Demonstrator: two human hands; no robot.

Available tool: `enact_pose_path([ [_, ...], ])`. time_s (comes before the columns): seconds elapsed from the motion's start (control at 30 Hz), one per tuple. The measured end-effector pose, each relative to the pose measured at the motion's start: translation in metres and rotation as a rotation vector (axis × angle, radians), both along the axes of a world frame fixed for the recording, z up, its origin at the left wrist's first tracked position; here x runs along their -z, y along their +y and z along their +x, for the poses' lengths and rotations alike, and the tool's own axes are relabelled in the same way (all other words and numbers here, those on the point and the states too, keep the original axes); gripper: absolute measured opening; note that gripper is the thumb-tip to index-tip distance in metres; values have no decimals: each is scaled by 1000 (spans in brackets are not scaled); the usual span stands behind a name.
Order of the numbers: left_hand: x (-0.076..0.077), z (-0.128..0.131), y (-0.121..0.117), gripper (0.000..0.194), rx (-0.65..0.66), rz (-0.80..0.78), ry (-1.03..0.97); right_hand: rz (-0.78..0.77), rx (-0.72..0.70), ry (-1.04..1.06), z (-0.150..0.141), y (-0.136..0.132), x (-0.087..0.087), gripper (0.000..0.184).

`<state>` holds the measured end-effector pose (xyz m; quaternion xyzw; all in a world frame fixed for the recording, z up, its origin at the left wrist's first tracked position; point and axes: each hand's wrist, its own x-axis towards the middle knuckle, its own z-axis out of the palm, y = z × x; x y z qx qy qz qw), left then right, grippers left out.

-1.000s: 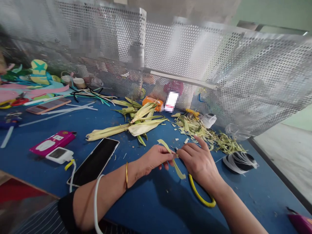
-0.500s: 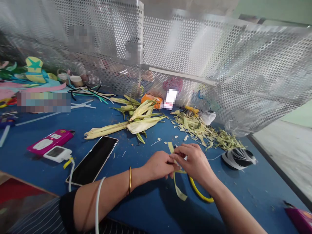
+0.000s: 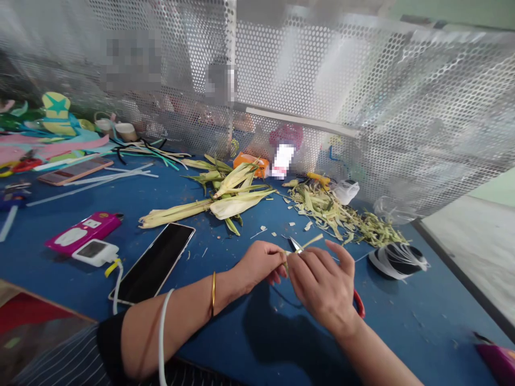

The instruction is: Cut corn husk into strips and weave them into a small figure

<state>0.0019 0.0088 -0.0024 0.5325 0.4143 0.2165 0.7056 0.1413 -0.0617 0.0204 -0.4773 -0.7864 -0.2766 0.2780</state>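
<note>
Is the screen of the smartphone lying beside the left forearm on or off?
Off, as far as shows: the smartphone screen is black throughout, with nothing lit on it.

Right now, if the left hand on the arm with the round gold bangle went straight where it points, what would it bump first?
Probably the person's bare right hand: it looks to be just ahead of the left hand, though depth is unclear.

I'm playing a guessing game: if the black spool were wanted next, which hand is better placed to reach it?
Probably the right hand: it's nearer the black spool, which sits off to its right. The left hand is farther and would need to reach past it.
</note>
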Motion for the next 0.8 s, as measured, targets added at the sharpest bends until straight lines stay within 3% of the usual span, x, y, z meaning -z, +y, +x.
enact_pose_path([
  [0.17, -5, -2, 2, 18, -49, -224, -209, -17, 5, 144, 0, 1, 9, 11],
  [0.37, -4, -1, 0, 26, -142, -241, -227, -59, -105, 213, -1, 5, 16, 12],
  [0.5, -4, 0, -3, 37, -136, -246, -231, -53, -142, 193, -1, 5, 20, 13],
  [0.63, -5, 1, -2, 30, -127, -278, -193, -46, -108, 171, 1, 4, 20, 16],
  [0.8, -4, 0, 0, 21, -102, -346, -321, -40, -78, 170, 1, 6, 22, 16],
])
